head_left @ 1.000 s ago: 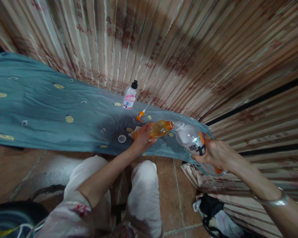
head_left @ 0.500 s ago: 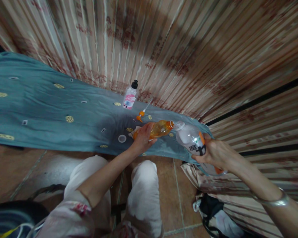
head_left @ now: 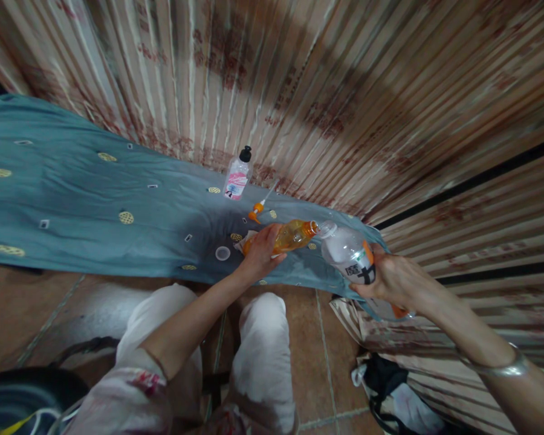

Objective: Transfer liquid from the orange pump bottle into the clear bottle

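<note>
My left hand (head_left: 262, 249) is wrapped round an amber plastic bottle (head_left: 294, 235), which lies tilted with its uncapped mouth toward the right. A clear plastic bottle (head_left: 342, 246) with a white and orange label is gripped in my right hand (head_left: 390, 278). Its neck leans left, and the two bottle mouths meet or nearly meet; I cannot tell whether liquid passes between them. Behind the amber bottle, an orange pump top (head_left: 256, 210) with a thin tube lies on the teal cloth (head_left: 81, 199). A small round whitish cap (head_left: 222, 254) rests left of my left hand.
A clear bottle with a black cap and pink label (head_left: 237, 178) stands near the pleated curtain (head_left: 254, 78) at the back. Dark bars (head_left: 476, 181) cross the curtain on the right. A black and white bag (head_left: 390, 386) lies on the tiled floor (head_left: 330, 362).
Almost nothing differs. Both hands and both bottles hold the same positions, mouth to mouth.
</note>
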Tool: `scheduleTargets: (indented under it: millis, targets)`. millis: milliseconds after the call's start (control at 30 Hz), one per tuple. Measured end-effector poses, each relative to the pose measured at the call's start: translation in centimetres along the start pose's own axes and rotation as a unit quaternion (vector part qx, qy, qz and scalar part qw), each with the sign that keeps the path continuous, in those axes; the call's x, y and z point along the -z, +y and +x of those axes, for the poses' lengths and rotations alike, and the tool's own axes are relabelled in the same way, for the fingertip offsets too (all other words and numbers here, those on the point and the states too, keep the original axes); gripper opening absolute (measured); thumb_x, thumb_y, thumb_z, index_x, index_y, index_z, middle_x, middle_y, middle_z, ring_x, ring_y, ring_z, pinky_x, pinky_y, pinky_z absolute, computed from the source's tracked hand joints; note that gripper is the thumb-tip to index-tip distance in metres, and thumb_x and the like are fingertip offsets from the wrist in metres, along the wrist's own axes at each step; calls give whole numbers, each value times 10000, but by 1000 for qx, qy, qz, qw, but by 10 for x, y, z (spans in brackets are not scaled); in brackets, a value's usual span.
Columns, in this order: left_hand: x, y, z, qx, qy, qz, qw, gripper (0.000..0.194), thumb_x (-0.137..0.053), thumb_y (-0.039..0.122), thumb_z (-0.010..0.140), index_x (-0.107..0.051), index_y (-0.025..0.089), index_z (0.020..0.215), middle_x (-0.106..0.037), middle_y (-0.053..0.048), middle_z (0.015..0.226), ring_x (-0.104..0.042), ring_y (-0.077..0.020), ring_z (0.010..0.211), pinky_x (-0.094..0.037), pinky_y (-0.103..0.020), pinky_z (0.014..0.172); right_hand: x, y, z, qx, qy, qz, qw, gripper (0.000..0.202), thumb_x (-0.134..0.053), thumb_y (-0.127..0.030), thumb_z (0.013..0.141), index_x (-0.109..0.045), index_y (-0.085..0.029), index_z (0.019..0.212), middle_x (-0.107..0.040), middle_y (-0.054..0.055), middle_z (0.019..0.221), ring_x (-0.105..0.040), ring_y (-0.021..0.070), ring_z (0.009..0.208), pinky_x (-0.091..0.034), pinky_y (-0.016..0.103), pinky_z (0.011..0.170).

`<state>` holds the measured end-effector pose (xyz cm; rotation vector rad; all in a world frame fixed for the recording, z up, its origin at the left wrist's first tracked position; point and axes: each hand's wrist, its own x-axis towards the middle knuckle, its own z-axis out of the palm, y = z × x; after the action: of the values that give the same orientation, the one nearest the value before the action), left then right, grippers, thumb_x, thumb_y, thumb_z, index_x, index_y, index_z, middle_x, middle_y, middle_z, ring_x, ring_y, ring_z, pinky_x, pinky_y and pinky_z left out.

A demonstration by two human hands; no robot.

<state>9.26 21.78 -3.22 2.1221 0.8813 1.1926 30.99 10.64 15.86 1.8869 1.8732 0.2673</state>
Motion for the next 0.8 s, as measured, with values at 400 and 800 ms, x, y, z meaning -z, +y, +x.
scheduleTargets:
  millis: [400,800]
  targets:
    - [1,2,1,7,-7,5,1000,696,-676,212,747,-317,197,1343,-501,-145,1342,-488,-289,1256,-412,-496,1045,3,-1,0,-2,-9,10,1000,547,-537,-590,732,-500,-117,1005,-650,81,628,-669,283,611,-339,286,516]
    - [-1,1,0,4,8,0,1000,707,-680,200,736,-318,198,1343,-511,-148,1328,-496,-286,1247,-425,-503,1032,5,-3,-1,1,-7,-10,1000,543,-528,-583,743,-509,-113,1014,-655,98,631,-660,284,601,-332,296,506]
